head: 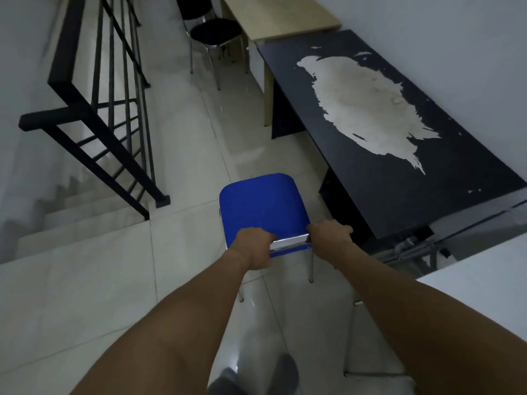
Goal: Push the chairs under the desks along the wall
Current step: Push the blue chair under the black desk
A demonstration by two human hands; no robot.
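The blue chair [263,208] is gripped at its rear edge by both hands: the left hand [254,246] is curled closed around the chrome bar [289,243] at the near left corner, and the right hand [330,233] is closed over the near right corner, with a short stretch of bare bar showing between them. The chair stands on the tiled floor [94,295], directly ahead of the hands, and it is judged not yet to be under any desk. The black desk [445,178], its dark surface badly peeled to a pale patch, lies ahead and to the right of the right hand, against the wall; its open knee space is seen just beyond that hand. For the step to be done well, the chair should be swung to the right so that the seat faces the opening, and both hands should be kept evenly loaded so that the legs slide together and are not caught on the desk's side panel. The seat is a bright, smooth blue pad with rounded far corners, carried on thin chrome legs. A black chair [216,31] is seen far ahead of the hands, beside a light wooden desk [285,15].
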